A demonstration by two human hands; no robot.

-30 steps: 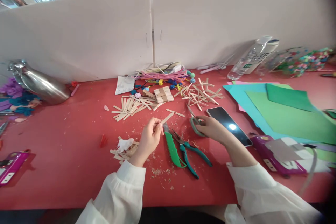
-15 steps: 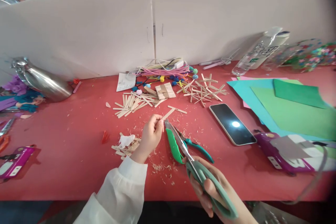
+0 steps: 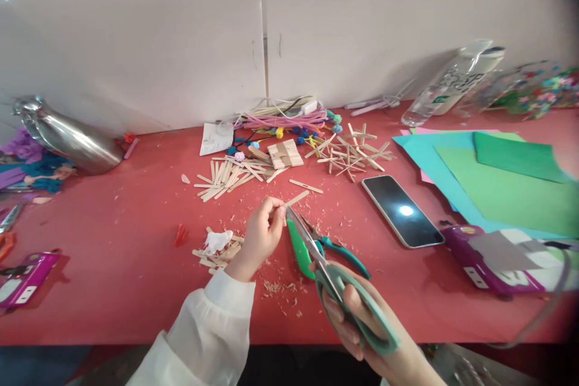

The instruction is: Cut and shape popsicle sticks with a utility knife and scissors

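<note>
Between the thumb and fingers of my left hand (image 3: 261, 232) is a thin wooden craft stick (image 3: 297, 198), its free end pointing up and right. My right hand (image 3: 357, 319) is wrapped around the green handles of the scissors (image 3: 316, 251). Their blade tips reach the stick close to my left fingertips; whether they touch it I cannot tell. Below the blades lie a green utility knife (image 3: 298, 253) and teal-handled pliers (image 3: 346, 255), partly covered by the scissors. Wood shavings (image 3: 277, 288) are scattered around. Left of my wrist, a white scrap (image 3: 218, 242) rests on short stick pieces (image 3: 205, 260).
Loose craft sticks (image 3: 221, 181), a flat stick panel (image 3: 284, 155) and a crisscrossed stick pile (image 3: 355, 154) lie farther back. On the right are a phone (image 3: 402, 211), coloured sheets (image 3: 493, 184), a purple device (image 3: 482, 262) and a bottle (image 3: 446, 93). A steel jug (image 3: 75, 139) stands tilted in view at left.
My right hand has brought the scissors slightly up and left, nearer my left fingertips. The craft stick has turned to a flatter angle in my left hand.
</note>
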